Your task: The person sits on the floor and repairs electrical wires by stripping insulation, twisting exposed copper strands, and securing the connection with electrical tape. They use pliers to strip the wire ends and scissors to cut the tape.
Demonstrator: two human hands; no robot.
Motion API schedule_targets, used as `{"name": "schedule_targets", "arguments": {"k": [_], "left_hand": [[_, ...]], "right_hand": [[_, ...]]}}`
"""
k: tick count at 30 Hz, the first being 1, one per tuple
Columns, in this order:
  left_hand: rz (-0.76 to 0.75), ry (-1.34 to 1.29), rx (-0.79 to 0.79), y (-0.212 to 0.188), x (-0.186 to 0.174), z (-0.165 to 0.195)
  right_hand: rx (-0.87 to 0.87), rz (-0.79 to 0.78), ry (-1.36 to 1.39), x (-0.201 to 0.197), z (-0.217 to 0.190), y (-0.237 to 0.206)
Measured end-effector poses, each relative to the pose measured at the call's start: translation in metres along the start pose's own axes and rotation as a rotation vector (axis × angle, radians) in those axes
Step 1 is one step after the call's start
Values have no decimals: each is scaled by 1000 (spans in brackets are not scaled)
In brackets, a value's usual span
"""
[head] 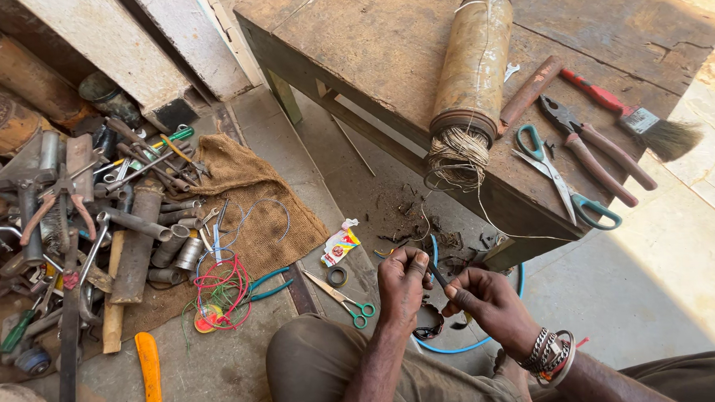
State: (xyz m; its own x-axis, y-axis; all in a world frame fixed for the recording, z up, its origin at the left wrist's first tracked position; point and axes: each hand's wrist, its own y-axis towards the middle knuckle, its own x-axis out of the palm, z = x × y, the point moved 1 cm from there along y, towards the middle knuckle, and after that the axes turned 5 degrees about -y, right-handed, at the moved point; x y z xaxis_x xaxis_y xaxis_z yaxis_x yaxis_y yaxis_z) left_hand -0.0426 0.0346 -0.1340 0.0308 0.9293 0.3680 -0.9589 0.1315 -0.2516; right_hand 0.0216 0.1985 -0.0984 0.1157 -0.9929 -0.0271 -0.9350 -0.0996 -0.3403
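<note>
Both hands pinch a short dark strip (437,276) between them: left hand (402,280) gripping, right hand (481,296) pulling. Blue cable (458,348) loops below, at 6 o'clock. Dark scraps (422,222) litter the floor; worktop (368,42) at 12. Judging by these, stripping is partly done.

crumpled white-red-yellow sachet (340,245) on floor
</note>
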Motion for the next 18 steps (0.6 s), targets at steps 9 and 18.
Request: {"name": "schedule_targets", "arguments": {"k": [9,18], "left_hand": [[-121,60,119,0,-9,22],[-370,603,520,-28,-10,54]], "right_hand": [[35,-39,12,9,0,-14],[-214,-58,-8,-8,-19,-6]]}}
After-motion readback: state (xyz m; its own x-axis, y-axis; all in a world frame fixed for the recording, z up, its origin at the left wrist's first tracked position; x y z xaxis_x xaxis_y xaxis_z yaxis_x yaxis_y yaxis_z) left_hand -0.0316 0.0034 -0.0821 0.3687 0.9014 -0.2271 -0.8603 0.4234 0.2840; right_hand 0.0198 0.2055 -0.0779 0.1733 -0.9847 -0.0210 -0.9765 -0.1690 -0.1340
